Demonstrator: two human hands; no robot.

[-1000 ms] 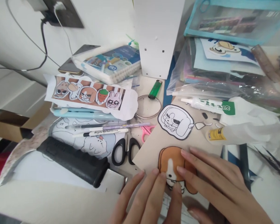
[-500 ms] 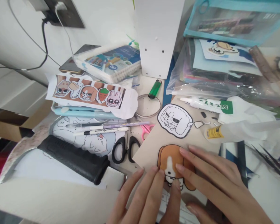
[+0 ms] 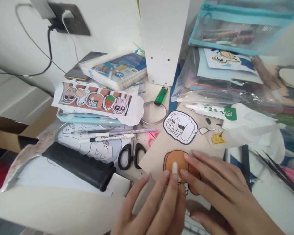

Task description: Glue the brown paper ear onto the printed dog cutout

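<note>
A brown-and-white cartoon dog cutout with dark edges lies on a beige sheet in front of me. My left hand has its fingers apart, with fingertips touching the lower left of the cutout and covering most of the face. Fingers of my right hand are stretched out across the cutout's right side. Above it on the sheet rests a black-edged paper dog drawing. Small white and black pieces lie to the right of this drawing.
Left of the sheet are black scissors, a black-handled tool, pens and a printed character strip. Behind stand a green lighter and white box. At right lie a glue tube, yellow-labelled bottle and tweezers.
My left fingers have shifted up over the dog's face, hiding the nose that showed before. My right hand stays on the cutout's right side. The view has moved slightly.
</note>
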